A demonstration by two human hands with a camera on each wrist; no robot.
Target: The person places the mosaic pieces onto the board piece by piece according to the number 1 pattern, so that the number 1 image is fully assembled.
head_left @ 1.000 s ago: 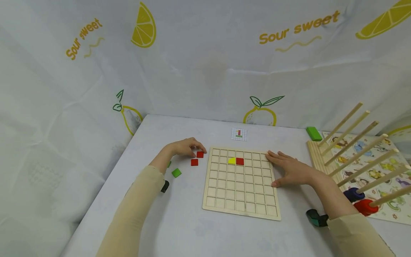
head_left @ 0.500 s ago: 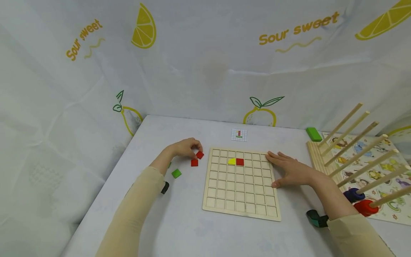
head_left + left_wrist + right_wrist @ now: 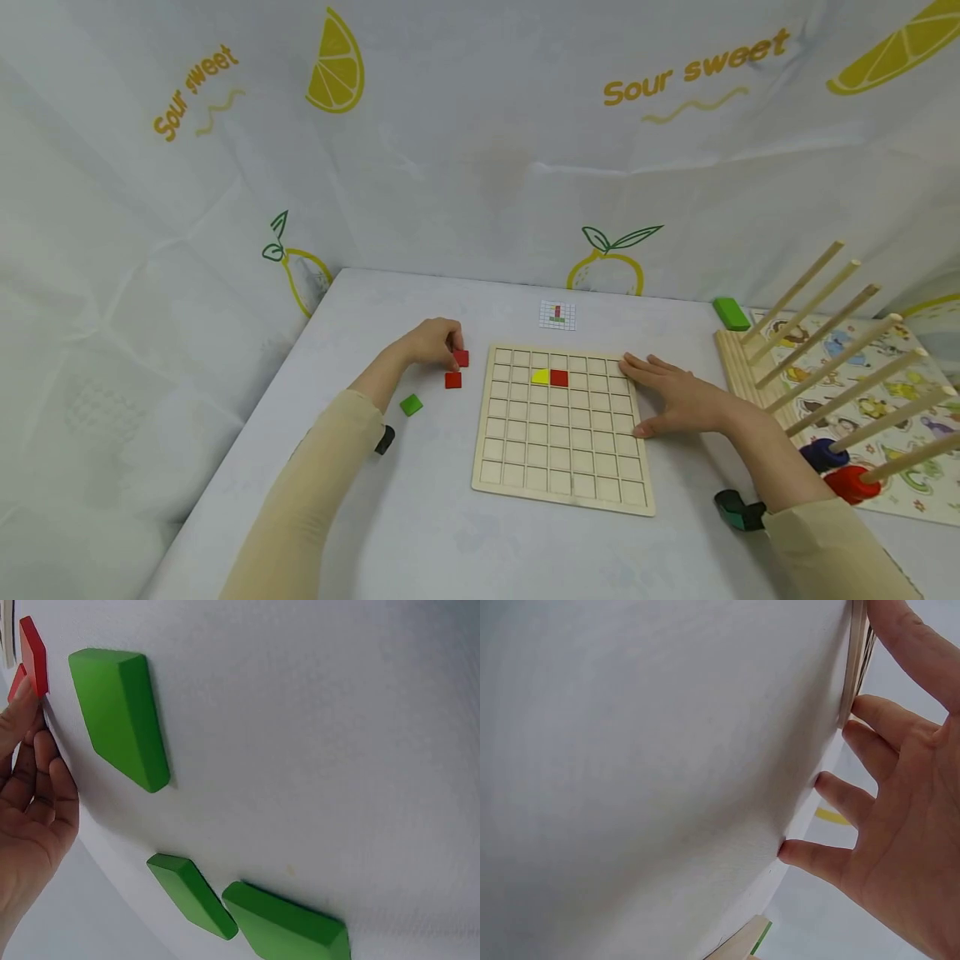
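Beside the left edge of the wooden grid board [image 3: 570, 462], my left hand [image 3: 431, 340] pinches a red square tile [image 3: 462, 358] between thumb and curled fingers. Just below it on the table lies a second red tile [image 3: 453, 380]. In the left wrist view, the thumb overlaps the red tiles, and green tiles [image 3: 112, 712] lie close to the hand. My right hand [image 3: 675, 398] rests at the board's right edge with fingers spread, thumb and fingertips against the rim. Inside the grid, a yellow piece [image 3: 541, 377] with a slanted corner sits left of a red tile [image 3: 558, 377].
Behind the board lies a small pattern card [image 3: 557, 315]. To the right stand a wooden rack with upright pegs [image 3: 817, 372], a green block [image 3: 731, 314] and a picture board [image 3: 918, 392]. A patterned white cloth [image 3: 480, 167] hangs behind the table.
My left hand has drawn the upper red tile slightly left, away from the board, turning it on the way; its fingers have curled in closer. My right hand has stayed in place.
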